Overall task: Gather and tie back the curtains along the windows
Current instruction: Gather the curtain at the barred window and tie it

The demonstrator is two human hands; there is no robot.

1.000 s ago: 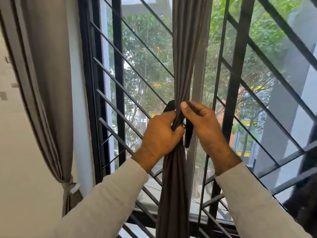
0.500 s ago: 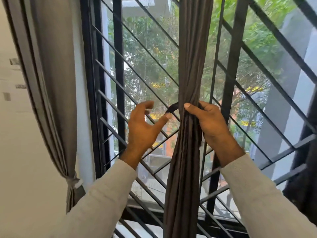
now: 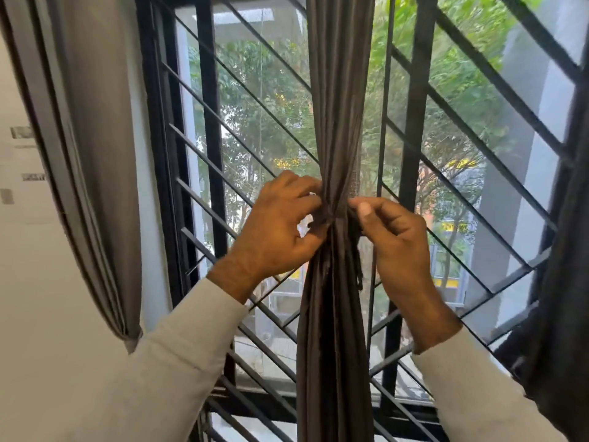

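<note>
A dark brown curtain point(image 3: 338, 90) hangs gathered into a narrow bundle in front of the window's middle. A dark tie band point(image 3: 355, 224) goes round its waist, and a loose end hangs down on the right. My left hand point(image 3: 277, 231) pinches the band at the bundle's left side with thumb and fingers. My right hand point(image 3: 398, 234) pinches the band at the right side. The part of the band behind the curtain is hidden.
A grey curtain point(image 3: 95, 154) hangs tied back at the left wall. Another dark curtain point(image 3: 561, 298) hangs at the right edge. Black window bars point(image 3: 414, 122) with diagonal grilles stand close behind the bundle.
My left hand, which had let go and hung open beside the curtain, has come back to the bundle and pinches the band. The band now sits tight around the curtain.
</note>
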